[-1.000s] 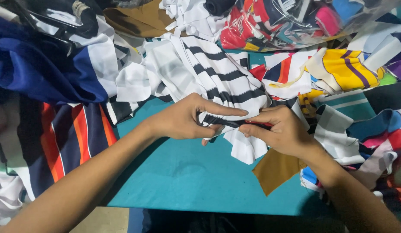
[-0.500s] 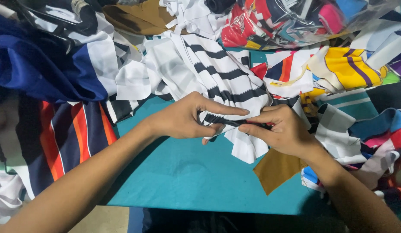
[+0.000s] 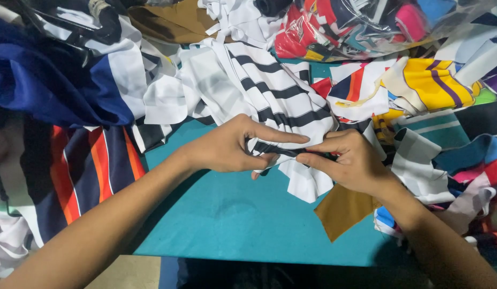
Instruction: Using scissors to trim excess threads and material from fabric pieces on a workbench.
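Observation:
A white cloth with black stripes [image 3: 270, 91] lies over the teal table surface [image 3: 232, 219]. My left hand [image 3: 229, 147] and my right hand [image 3: 347, 160] meet at its lower edge and pinch a folded strip of it between thumbs and fingers. The left index finger stretches along the top of the fold toward the right hand. A short white flap of the same cloth [image 3: 307, 184] hangs below the hands.
Heaps of fabric scraps ring the table: a blue and white piece [image 3: 50, 80] and an orange-striped navy piece [image 3: 88, 171] at left, a brown scrap [image 3: 342, 211] under my right wrist, yellow-striped cloth [image 3: 430, 80] at right, a clear plastic bag of scraps [image 3: 366, 24] at the back.
Both hands have stayed on the striped cloth. The fingers have shifted slightly along the fold, and the left index finger now lies straighter.

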